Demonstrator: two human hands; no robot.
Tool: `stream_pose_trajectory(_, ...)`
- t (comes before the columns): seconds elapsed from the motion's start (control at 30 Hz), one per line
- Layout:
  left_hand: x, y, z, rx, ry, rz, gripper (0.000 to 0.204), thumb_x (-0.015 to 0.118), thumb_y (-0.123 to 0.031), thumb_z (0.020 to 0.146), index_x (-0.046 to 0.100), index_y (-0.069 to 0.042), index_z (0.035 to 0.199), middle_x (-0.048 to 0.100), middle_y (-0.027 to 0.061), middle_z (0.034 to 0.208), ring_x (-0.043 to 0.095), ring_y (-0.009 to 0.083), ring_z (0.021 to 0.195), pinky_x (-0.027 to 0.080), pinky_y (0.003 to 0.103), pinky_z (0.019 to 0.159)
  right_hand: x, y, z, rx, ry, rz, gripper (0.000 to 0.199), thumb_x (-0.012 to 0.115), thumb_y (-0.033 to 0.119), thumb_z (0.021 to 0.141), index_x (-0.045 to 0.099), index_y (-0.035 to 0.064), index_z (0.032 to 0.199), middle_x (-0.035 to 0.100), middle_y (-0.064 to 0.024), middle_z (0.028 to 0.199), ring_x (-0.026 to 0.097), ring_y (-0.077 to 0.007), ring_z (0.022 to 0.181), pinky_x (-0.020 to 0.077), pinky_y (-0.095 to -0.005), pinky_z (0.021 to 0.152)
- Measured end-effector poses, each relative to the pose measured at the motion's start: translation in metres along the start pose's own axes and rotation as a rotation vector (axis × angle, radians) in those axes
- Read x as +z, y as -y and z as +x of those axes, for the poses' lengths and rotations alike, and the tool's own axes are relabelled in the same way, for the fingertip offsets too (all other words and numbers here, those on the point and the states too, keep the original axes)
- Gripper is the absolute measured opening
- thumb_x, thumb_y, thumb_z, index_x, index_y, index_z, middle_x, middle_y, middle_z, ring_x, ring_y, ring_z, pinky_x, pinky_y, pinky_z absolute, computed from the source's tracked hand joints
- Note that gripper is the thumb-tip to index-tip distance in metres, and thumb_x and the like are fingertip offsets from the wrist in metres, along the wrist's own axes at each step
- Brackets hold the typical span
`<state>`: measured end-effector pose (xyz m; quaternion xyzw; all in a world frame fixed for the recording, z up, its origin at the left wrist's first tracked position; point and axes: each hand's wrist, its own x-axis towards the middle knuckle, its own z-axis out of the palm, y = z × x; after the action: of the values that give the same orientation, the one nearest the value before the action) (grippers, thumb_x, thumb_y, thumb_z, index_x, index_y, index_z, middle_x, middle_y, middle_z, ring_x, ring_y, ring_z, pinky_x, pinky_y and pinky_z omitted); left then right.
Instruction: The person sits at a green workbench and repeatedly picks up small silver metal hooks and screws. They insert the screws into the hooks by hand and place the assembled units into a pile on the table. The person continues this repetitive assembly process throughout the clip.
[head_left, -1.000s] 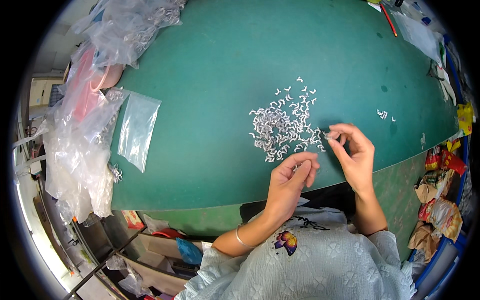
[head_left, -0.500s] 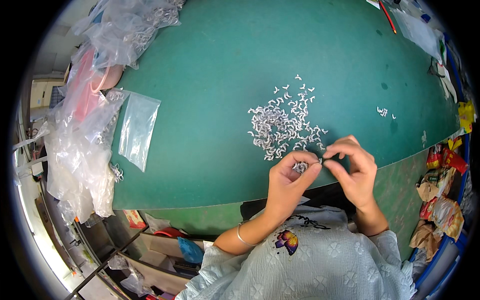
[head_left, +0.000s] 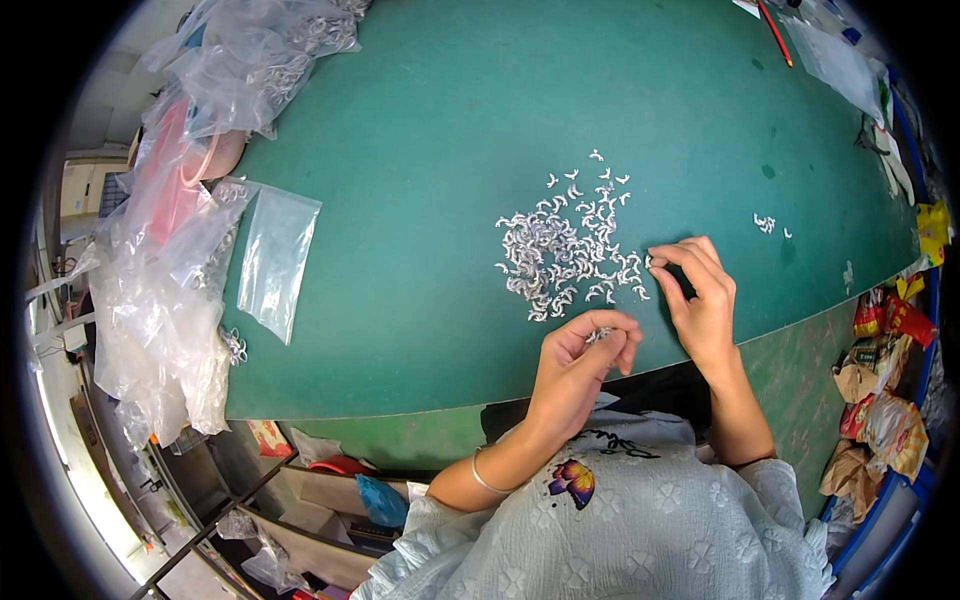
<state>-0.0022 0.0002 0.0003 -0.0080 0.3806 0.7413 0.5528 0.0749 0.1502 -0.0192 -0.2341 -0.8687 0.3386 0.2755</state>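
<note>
A loose pile of small silvery curved metal pieces (head_left: 545, 250) lies on the green table (head_left: 420, 200) in front of me. My left hand (head_left: 588, 352) is curled just below the pile, cupping several of the same curved pieces (head_left: 600, 336) in its fingers. At the pile's right edge, my right hand (head_left: 698, 290) pinches one small curved piece (head_left: 648, 262) between thumb and forefinger. More of these pieces lie scattered singly above the pile.
To the right sits a small group of the pieces (head_left: 765, 224). A flat clear plastic bag (head_left: 279, 262) lies at left, beside bulky clear bags (head_left: 160, 320) and a pink container (head_left: 216, 158). A red pencil (head_left: 776, 36) is far right. The table's front edge curves near me.
My right hand has moved away from the left, up to the pile's right edge, and pinches a piece there. The left hand has drawn its fingers in slightly and stays in place.
</note>
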Motion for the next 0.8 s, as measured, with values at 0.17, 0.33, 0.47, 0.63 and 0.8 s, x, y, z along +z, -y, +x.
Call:
stream_pose_trajectory(0.17,-0.001,0.004,0.004,0.040,-0.104,0.150,0.018,0.057,-0.004,0.086,0.058,0.001,0.103,0.057,0.0046,0.087,0.048,0.0079,0.068,0.039,0.020,0.060,-0.013,0.023,-0.001,0.014,0.023,0.114,0.026,0.066,-0.009,0.065,0.061,-0.0005,0.088,0.060,-0.0096,0.074,0.056,-0.0247,0.072,0.0451,-0.0320,0.065)
stream_pose_trajectory(0.33,0.002,0.006,0.008,0.150,-0.103,0.279,0.019,0.060,-0.004,0.083,0.058,0.002,0.101,0.057,0.0034,0.087,0.046,0.0059,0.066,0.037,0.018,0.059,-0.018,0.038,-0.006,-0.122,0.086,0.158,0.024,0.067,-0.009,0.064,0.061,-0.0021,0.086,0.060,-0.0114,0.076,0.056,-0.0263,0.072,0.0455,-0.0322,0.064)
stream_pose_trajectory(0.47,0.000,0.006,0.008,0.129,-0.100,0.308,0.014,0.057,-0.004,0.085,0.057,0.001,0.099,0.057,0.0044,0.088,0.047,0.0078,0.066,0.038,0.020,0.061,-0.020,0.037,-0.005,-0.136,0.118,0.245,0.022,0.066,-0.009,0.065,0.062,-0.0024,0.085,0.061,-0.0115,0.078,0.056,-0.0260,0.073,0.0457,-0.0323,0.064)
stream_pose_trajectory(0.63,-0.002,0.006,0.008,0.095,-0.058,-0.055,0.013,0.050,-0.004,0.088,0.056,0.001,0.099,0.058,0.0079,0.090,0.050,0.0116,0.070,0.041,0.024,0.065,-0.009,0.013,0.005,0.049,0.033,0.157,0.023,0.064,-0.008,0.067,0.061,0.0001,0.089,0.063,-0.0095,0.086,0.055,-0.0247,0.081,0.0437,-0.0315,0.073)
stream_pose_trajectory(0.8,-0.005,0.005,0.008,0.063,-0.010,-0.081,0.014,0.048,-0.004,0.089,0.055,0.002,0.099,0.058,0.0083,0.092,0.051,0.0128,0.075,0.042,0.025,0.068,0.006,0.003,0.009,-0.080,0.081,0.008,0.024,0.064,-0.006,0.067,0.061,0.0018,0.090,0.062,-0.0093,0.088,0.053,-0.0265,0.082,0.0409,-0.0340,0.076)
